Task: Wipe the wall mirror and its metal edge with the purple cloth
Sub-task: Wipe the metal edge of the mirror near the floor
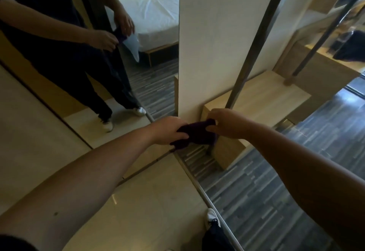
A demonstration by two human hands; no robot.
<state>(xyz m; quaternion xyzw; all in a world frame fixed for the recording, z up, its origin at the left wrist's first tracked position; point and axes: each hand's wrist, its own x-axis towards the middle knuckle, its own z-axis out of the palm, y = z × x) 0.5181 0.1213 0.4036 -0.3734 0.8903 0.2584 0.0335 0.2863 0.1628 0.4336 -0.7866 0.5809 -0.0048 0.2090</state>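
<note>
I hold the purple cloth point(194, 132) out in front of me, bunched between both hands, just ahead of the mirror's lower corner; my left hand point(167, 130) closes over its near end at nine o'clock, fingers curled and pressed together around the wad; my right hand point(227, 123) pinches the far end at three o'clock between thumb and bent fingers; the cloth touches neither glass nor frame yet, as far as I can tell

The mirror point(88, 43) fills the view from nine to twelve o'clock and shows my own arms doing the same; its metal edge point(199, 186) runs as a thin pale strip from under my hands down toward five o'clock, along the floor line; a wooden bench point(262, 96) sits at two o'clock, a metal pole point(254, 39) rising from it

I judge the cloth light, soft and limp; it will flop and fold wherever I don't support it, so I'd gather it into a flat pad under one palm rather than hold a corner; the glass should be slick and breakable, so broad even pressure suits it; the edge is narrow, so I'd wrap the cloth over my fingertips and run along it
</note>
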